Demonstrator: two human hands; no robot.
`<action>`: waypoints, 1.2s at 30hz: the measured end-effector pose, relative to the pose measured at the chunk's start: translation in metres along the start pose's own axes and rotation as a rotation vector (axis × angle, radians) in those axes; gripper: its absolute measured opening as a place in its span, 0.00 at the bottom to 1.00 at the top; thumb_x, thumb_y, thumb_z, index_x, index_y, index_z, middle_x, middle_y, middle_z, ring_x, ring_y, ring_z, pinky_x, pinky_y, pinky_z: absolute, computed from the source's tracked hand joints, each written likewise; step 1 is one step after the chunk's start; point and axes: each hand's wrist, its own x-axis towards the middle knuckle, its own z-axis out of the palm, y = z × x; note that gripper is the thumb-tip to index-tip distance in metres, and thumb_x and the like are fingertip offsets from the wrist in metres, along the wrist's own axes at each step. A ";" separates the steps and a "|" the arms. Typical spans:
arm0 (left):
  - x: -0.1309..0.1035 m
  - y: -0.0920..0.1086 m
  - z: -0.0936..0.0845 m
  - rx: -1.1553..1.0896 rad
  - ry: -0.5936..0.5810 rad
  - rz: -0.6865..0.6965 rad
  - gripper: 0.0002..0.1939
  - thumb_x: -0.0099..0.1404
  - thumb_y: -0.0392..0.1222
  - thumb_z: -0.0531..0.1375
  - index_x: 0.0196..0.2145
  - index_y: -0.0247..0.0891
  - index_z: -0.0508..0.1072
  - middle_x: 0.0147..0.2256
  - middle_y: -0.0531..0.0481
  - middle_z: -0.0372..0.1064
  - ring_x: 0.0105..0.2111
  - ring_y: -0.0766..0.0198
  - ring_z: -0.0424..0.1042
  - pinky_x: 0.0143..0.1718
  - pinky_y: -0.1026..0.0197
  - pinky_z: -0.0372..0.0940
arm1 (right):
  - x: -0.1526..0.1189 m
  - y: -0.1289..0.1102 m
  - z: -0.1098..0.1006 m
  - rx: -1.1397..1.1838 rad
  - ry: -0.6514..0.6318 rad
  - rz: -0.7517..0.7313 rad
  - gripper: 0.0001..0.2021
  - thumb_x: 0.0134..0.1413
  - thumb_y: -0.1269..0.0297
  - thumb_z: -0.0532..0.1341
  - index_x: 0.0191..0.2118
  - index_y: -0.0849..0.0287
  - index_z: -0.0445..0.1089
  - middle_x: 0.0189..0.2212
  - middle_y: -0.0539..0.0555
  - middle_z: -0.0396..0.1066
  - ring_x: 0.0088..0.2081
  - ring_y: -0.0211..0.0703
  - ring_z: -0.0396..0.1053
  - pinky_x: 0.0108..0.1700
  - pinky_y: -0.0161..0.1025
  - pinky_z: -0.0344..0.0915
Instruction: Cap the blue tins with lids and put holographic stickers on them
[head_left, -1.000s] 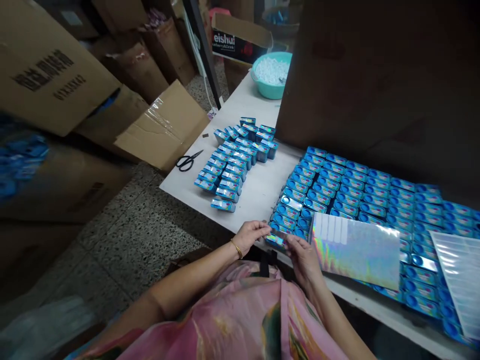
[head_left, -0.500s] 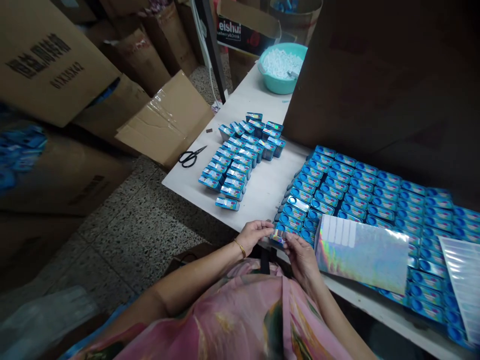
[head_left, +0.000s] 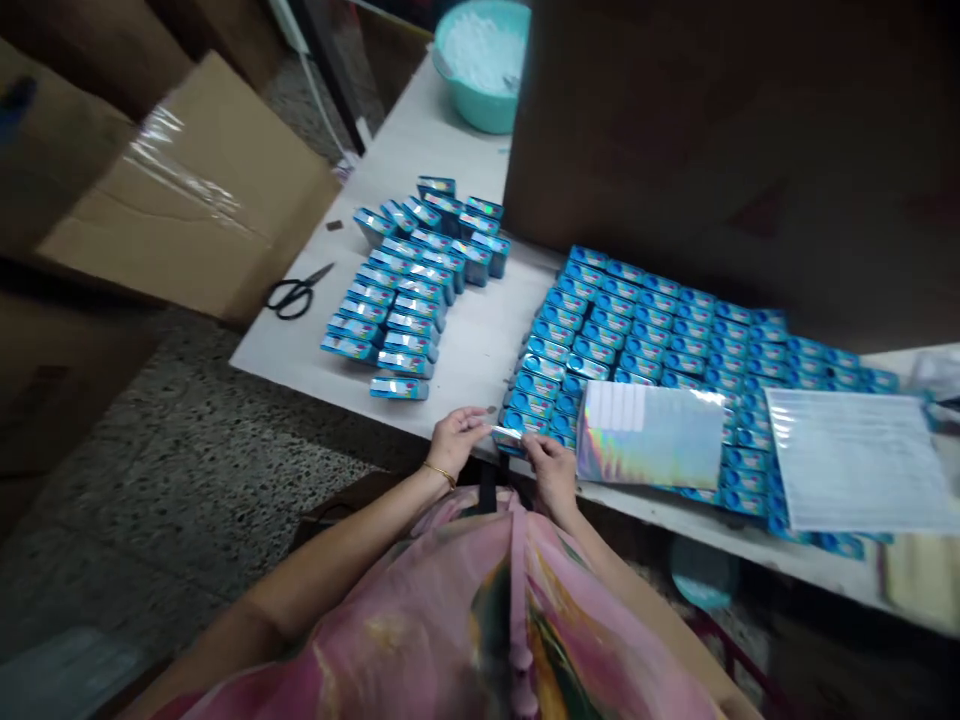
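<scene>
My left hand (head_left: 455, 442), a gold bracelet on its wrist, pinches one end of a narrow shiny sticker (head_left: 507, 432). The fingers of my right hand (head_left: 552, 472) are closed at its other end. Stretched between them, the sticker lies over or just above a small blue box at the front left corner of the packed rows of blue boxes (head_left: 529, 405). Whether it touches that box I cannot tell. Right of my right hand, a holographic sticker sheet (head_left: 652, 440) with white labels rests on the rows.
More blue boxes (head_left: 409, 342) stand on edge at the left of the white table (head_left: 480, 340). Black scissors (head_left: 294, 296) lie near its left edge. A turquoise basin (head_left: 484, 105) of white pieces is at the back. Another striped sheet (head_left: 855, 460) lies right; a large cardboard panel (head_left: 712, 140) rises behind.
The view has swung to the right, so the table contents sit further left. Both hands stay at the corner box, and the sticker between them now looks flatter and more edge-on.
</scene>
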 end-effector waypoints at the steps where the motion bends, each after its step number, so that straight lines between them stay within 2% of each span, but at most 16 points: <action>1: 0.004 -0.002 0.002 0.003 -0.003 0.006 0.18 0.45 0.38 0.64 0.36 0.34 0.69 0.24 0.56 0.67 0.27 0.70 0.67 0.34 0.65 0.61 | 0.002 0.001 0.000 -0.010 0.021 -0.020 0.13 0.41 0.54 0.62 0.29 0.59 0.73 0.22 0.48 0.69 0.25 0.37 0.63 0.28 0.33 0.57; 6: 0.023 -0.007 0.015 0.052 -0.033 0.012 0.19 0.44 0.40 0.64 0.36 0.34 0.68 0.24 0.55 0.69 0.26 0.69 0.68 0.34 0.63 0.62 | 0.015 0.004 -0.001 -0.121 0.132 -0.165 0.14 0.44 0.53 0.59 0.29 0.60 0.73 0.27 0.51 0.71 0.31 0.40 0.65 0.36 0.37 0.60; 9: 0.033 -0.008 0.021 0.073 -0.013 0.011 0.21 0.42 0.40 0.65 0.35 0.33 0.68 0.23 0.55 0.69 0.26 0.67 0.69 0.34 0.61 0.63 | 0.022 0.006 -0.002 -0.241 0.192 -0.262 0.14 0.46 0.54 0.58 0.28 0.61 0.73 0.25 0.52 0.69 0.29 0.40 0.64 0.35 0.37 0.60; 13: 0.044 -0.011 0.023 0.091 -0.019 0.010 0.21 0.42 0.41 0.65 0.35 0.33 0.67 0.23 0.54 0.69 0.25 0.67 0.70 0.34 0.61 0.63 | 0.029 0.012 -0.004 -0.409 0.207 -0.392 0.13 0.50 0.56 0.56 0.28 0.60 0.73 0.24 0.53 0.67 0.28 0.41 0.63 0.35 0.38 0.59; 19: 0.051 -0.014 0.025 0.133 -0.030 0.045 0.20 0.42 0.41 0.65 0.34 0.34 0.67 0.21 0.54 0.69 0.24 0.65 0.70 0.32 0.61 0.63 | 0.034 0.020 -0.003 -0.551 0.275 -0.462 0.12 0.51 0.58 0.57 0.27 0.59 0.72 0.24 0.52 0.67 0.30 0.41 0.63 0.36 0.37 0.56; 30: 0.055 -0.020 0.024 0.105 -0.017 -0.010 0.23 0.40 0.43 0.66 0.35 0.33 0.66 0.22 0.53 0.70 0.24 0.64 0.70 0.33 0.59 0.63 | 0.036 0.016 0.000 -0.753 0.226 -0.458 0.11 0.52 0.59 0.56 0.27 0.58 0.71 0.26 0.52 0.68 0.33 0.42 0.62 0.36 0.38 0.52; 34: 0.055 -0.021 0.028 0.123 -0.029 -0.014 0.23 0.40 0.44 0.66 0.34 0.33 0.66 0.22 0.53 0.70 0.23 0.65 0.69 0.31 0.60 0.63 | 0.034 0.008 -0.010 -0.895 0.183 -0.469 0.10 0.54 0.62 0.54 0.34 0.59 0.70 0.27 0.52 0.67 0.33 0.42 0.61 0.36 0.38 0.51; 36: 0.055 -0.023 0.029 0.121 -0.028 0.000 0.23 0.40 0.44 0.66 0.34 0.33 0.67 0.23 0.53 0.70 0.24 0.65 0.70 0.32 0.60 0.63 | 0.031 0.001 -0.018 -1.002 0.109 -0.520 0.11 0.56 0.64 0.52 0.40 0.57 0.69 0.29 0.53 0.67 0.35 0.43 0.60 0.37 0.39 0.50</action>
